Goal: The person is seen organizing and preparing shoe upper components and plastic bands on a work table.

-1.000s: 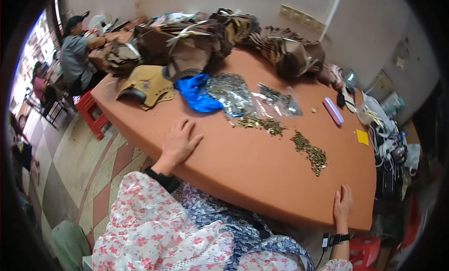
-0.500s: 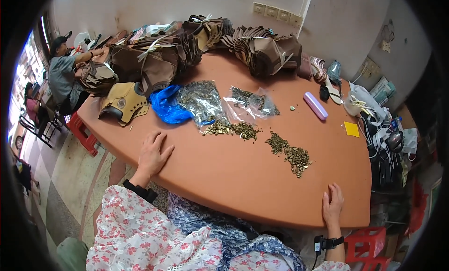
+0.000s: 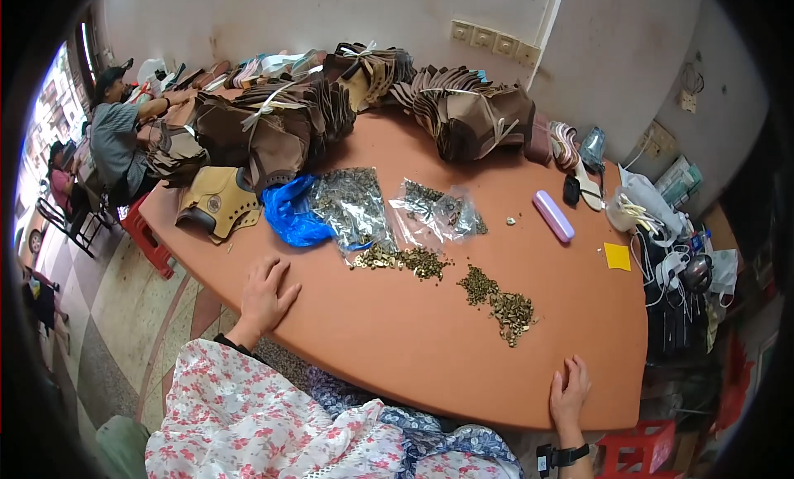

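My left hand [image 3: 266, 295] lies palm down on the near left edge of the orange-brown table [image 3: 413, 338], fingers apart and holding nothing. At the near right corner rests my right hand [image 3: 569, 392], also open, its fingers loosely curved on the top. Between them, farther in, sit small piles of brass-coloured metal rivets or studs [image 3: 511, 314]. Two clear plastic bags [image 3: 438, 213] with more such pieces lie behind the piles. A crumpled blue plastic bag [image 3: 294, 214] is beside them. Left of that is a tan cut leather piece [image 3: 217, 200] with holes.
Tied stacks of brown leather pieces [image 3: 269, 132] line the back. On the right are a lilac case [image 3: 552, 216], a yellow note [image 3: 617, 256], a sandal [image 3: 589, 185] and cables [image 3: 657, 272]. A red stool [image 3: 635, 450] stands below. Another person [image 3: 120, 136] works at far left.
The view has tilted, so the table and its things sit slightly lower in the picture. Both hands stay on the table's edge, with no thing taken or let go.
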A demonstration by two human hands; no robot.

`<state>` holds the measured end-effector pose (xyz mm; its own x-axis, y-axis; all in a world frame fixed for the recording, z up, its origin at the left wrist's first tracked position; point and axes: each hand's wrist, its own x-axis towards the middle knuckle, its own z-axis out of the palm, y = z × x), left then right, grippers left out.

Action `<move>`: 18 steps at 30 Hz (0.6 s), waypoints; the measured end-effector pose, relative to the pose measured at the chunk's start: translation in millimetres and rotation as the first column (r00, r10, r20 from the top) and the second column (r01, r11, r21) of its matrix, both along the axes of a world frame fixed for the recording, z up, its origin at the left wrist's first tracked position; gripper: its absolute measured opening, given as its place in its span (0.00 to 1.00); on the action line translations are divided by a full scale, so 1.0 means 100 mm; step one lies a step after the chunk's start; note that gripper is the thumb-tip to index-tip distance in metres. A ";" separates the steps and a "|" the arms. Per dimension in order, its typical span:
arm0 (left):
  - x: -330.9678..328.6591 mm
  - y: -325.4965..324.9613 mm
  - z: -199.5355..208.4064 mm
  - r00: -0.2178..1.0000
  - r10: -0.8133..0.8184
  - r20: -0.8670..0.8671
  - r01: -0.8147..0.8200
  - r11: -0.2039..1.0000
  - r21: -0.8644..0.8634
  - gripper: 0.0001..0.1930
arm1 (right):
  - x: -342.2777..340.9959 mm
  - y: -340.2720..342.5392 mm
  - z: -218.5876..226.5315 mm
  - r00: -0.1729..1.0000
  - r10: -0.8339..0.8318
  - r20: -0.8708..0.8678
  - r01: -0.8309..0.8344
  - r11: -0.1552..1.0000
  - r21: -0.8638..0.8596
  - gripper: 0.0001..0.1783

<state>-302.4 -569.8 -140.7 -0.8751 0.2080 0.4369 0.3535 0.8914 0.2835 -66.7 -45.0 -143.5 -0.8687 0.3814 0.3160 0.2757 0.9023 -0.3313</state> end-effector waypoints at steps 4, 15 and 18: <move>-0.01 -0.01 -0.02 1.000 0.015 0.019 -0.014 0.999 -0.039 0.24 | -0.15 0.13 0.17 0.990 0.036 0.137 -0.045 0.997 0.066 0.17; -0.07 -0.14 -0.03 0.995 -0.004 0.103 0.007 1.000 -0.023 0.26 | -2.65 -0.21 1.25 0.940 0.340 -0.042 -0.318 0.821 -0.473 0.12; -0.22 -0.28 0.25 0.967 -0.079 0.243 0.070 0.996 0.047 0.25 | -3.26 -1.10 1.59 0.896 0.441 -0.050 -0.395 0.740 -0.544 0.15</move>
